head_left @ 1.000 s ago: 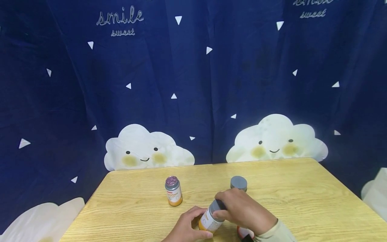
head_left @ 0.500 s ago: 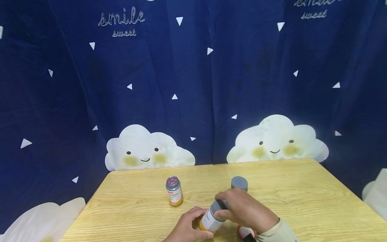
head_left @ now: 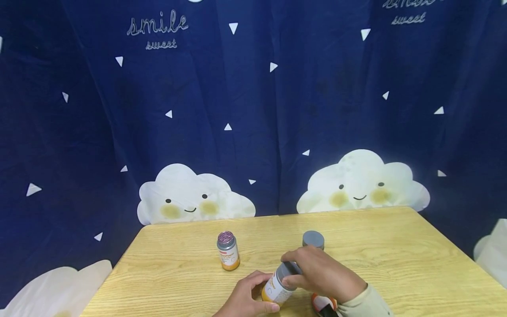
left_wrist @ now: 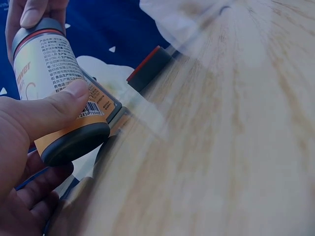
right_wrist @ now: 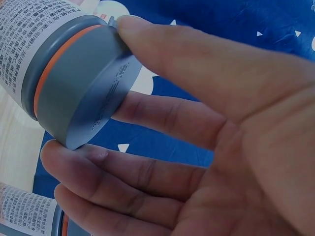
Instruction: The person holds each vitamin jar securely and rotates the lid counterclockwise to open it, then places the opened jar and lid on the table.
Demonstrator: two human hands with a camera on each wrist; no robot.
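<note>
My left hand (head_left: pixel 246 296) holds the lower body of a supplement bottle (head_left: pixel 276 289) with a white label and an orange lower band. The bottle is tilted, its top leaning to the right. My right hand (head_left: pixel 317 272) grips the bottle's grey lid (right_wrist: pixel 81 81) between thumb and fingers; an orange ring shows at the seam in the right wrist view. In the left wrist view, my left thumb (left_wrist: pixel 59 105) lies across the label above the dark base. Whether the base touches the table cannot be told.
An uncapped bottle (head_left: pixel 228 255) with a purplish top stands back left on the wooden table (head_left: pixel 170 273). Another bottle with a grey lid (head_left: pixel 313 238) stands behind my right hand, partly hidden. Beside my right wrist lies a loose upturned lid (head_left: pixel 322 303) with a red-orange rim.
Little differs. The bottle's top and my right hand have shifted very slightly to the right, and the hands keep their hold. Slightly more of the loose lid's rim shows beside the right wrist.
</note>
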